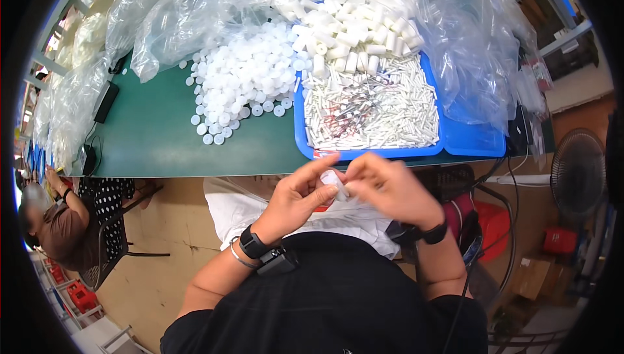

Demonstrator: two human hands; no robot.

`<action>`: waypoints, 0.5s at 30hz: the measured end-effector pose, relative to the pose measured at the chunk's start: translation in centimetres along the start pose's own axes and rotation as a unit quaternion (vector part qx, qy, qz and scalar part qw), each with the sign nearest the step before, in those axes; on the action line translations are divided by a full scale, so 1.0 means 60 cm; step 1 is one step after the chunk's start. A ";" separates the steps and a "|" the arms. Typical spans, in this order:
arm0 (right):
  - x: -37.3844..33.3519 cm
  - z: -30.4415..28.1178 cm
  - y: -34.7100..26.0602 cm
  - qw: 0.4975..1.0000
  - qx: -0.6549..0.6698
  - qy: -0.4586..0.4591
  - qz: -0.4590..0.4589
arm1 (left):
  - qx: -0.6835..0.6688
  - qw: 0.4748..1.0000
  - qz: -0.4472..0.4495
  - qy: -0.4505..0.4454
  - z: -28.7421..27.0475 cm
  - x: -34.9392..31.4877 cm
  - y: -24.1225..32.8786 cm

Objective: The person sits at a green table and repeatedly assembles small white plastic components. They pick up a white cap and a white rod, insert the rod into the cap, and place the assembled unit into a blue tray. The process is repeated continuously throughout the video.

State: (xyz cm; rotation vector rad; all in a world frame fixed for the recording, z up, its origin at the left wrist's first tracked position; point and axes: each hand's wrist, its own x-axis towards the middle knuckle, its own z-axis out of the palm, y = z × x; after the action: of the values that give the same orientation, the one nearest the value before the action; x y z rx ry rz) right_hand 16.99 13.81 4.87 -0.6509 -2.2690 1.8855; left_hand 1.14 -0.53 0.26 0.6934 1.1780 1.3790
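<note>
My left hand (300, 193) is closed around a small white plastic cylinder (333, 183), just in front of the table's near edge. Beside it, my right hand (393, 190) has bent fingertips at the cylinder's right side. Motion smears those fingers, so whether they pinch anything is hidden. Just beyond both hands, a blue tray (364, 154) holds many thin white sticks (403, 110), with some dark and reddish pieces (348, 110) among them. Similar white cylinders (351, 29) are heaped at the tray's far end.
Left of the tray, translucent round caps (240, 78) are piled on the green table (143, 133). Clear plastic bags (195, 13) lie at the back, with more (465, 55) over a blue lid (478, 139) at right. A fan (578, 169) stands far right; a seated person (62, 224) is at left.
</note>
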 end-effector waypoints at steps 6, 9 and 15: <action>0.018 -0.282 0.082 0.750 -0.534 0.384 0.070 | -0.207 0.976 -0.061 -0.021 -0.018 0.000 -0.014; 0.003 -0.365 0.150 0.670 -0.640 0.343 0.155 | -0.272 0.955 -0.080 -0.090 -0.011 0.001 -0.009; 0.020 -0.359 0.148 0.677 -0.661 0.287 0.148 | -0.230 0.966 -0.105 -0.057 -0.008 -0.002 0.002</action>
State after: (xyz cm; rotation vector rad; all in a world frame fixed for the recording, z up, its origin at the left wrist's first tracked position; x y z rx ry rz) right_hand 25.81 35.04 0.81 -1.4740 -2.6971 -0.3921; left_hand 0.71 -0.76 0.22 0.3022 0.7733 1.3453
